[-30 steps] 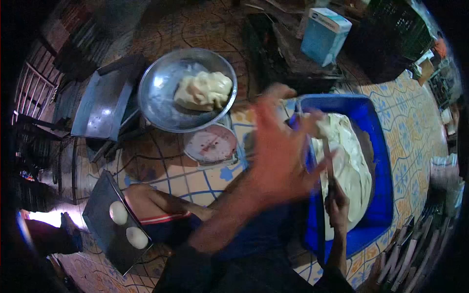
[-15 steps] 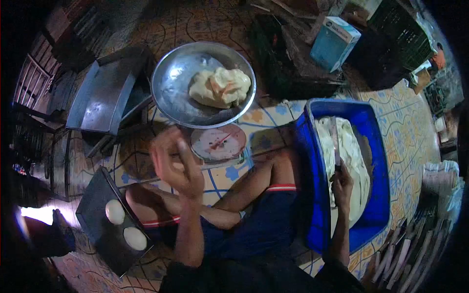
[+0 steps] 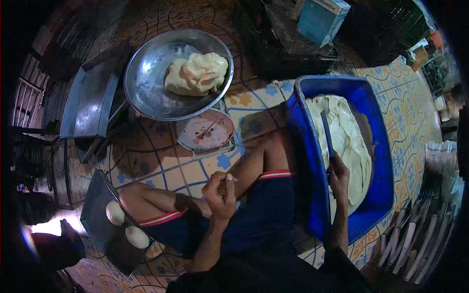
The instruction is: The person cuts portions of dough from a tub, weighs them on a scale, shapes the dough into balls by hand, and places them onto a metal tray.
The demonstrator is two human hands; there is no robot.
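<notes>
My right hand (image 3: 338,177) grips the handle of a long flat knife (image 3: 327,136), its blade lying over the pale dough (image 3: 348,151) in a blue plastic tub (image 3: 385,171). Above my lap, my left hand (image 3: 220,193) is closed, fingers curled and thumb up. Whether anything is inside it is hidden. Ahead of it stands a dial scale (image 3: 205,131) with a wide metal bowl (image 3: 146,93) on top. A large lump of dough (image 3: 198,75) rests in the bowl's right part.
Two round dough pieces, one a dough ball (image 3: 115,213), sit in a dark tray (image 3: 100,195) at left. Behind it stands an empty metal tray (image 3: 83,105). A blue box (image 3: 321,22) rests on dark crates at the back. Wooden sticks (image 3: 413,239) lie at lower right.
My left hand has come back from beside the scale to above my lap, its fingers now curled. The knife's blade has turned slightly over the dough. The whole view has shifted.
</notes>
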